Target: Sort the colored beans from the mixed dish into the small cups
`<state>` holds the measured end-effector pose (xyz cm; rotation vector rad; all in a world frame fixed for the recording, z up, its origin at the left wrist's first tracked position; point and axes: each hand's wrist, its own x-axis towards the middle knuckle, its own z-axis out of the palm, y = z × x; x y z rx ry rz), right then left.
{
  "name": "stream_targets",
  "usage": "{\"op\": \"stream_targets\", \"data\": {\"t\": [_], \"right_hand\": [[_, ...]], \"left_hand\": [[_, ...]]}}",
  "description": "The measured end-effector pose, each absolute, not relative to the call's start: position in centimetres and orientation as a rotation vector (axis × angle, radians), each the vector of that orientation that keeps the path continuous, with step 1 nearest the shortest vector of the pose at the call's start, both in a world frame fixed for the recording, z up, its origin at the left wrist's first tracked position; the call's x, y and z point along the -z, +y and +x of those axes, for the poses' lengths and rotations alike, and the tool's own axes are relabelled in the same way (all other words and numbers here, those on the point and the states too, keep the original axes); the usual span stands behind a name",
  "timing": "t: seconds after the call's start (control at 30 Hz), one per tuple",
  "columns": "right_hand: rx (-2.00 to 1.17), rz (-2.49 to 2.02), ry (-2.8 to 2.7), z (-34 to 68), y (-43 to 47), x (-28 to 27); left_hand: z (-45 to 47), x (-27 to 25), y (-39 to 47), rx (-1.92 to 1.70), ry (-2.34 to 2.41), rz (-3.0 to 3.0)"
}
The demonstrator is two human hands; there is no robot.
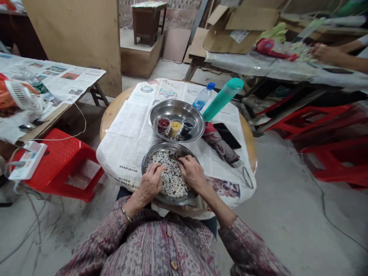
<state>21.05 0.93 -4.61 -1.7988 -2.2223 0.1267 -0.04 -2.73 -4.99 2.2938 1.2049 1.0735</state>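
A steel plate (149, 155) full of mixed white, dark and red beans (171, 180) sits at the near edge of a round table covered in newspaper (129, 130). My left hand (151, 183) rests in the beans on the plate's left side, fingers curled. My right hand (191, 171) lies on the right side, fingertips pressed into the beans. Whether either hand pinches a bean is too small to tell. Behind it a second steel plate (176, 109) holds three small cups: red beans (163, 123), yellow beans (175, 126) and black beans (188, 125).
A water bottle (202, 97), a teal flask (222, 99), a folded umbrella (220, 145) and a black phone (228, 136) lie on the table's right. Red plastic stools (61, 163) stand left and right. Another person's hand (324, 53) works at a far table.
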Motion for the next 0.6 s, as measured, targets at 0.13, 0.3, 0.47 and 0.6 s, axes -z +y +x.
{"op": "stream_targets", "data": {"t": [0.13,0.3,0.47,0.6], "right_hand": [[-0.129,-1.773,-2.189,18.3,1.5,4.5],[-0.286,-1.332,-2.455,14.7,0.7,4.5],[-0.371,-1.195,-2.531,17.5,-0.8,4.6],[-0.323,-1.48,-2.319,21.1,-1.9,4.7]], "left_hand": [[0.0,5.1,-2.7,-1.124,1.229,2.286],[0.1,4.6,-2.8,-1.242,1.283,2.241],[0.1,4.7,-2.7,-1.207,1.279,2.27],[0.2,4.3,-2.5,-1.124,1.256,2.309]]}}
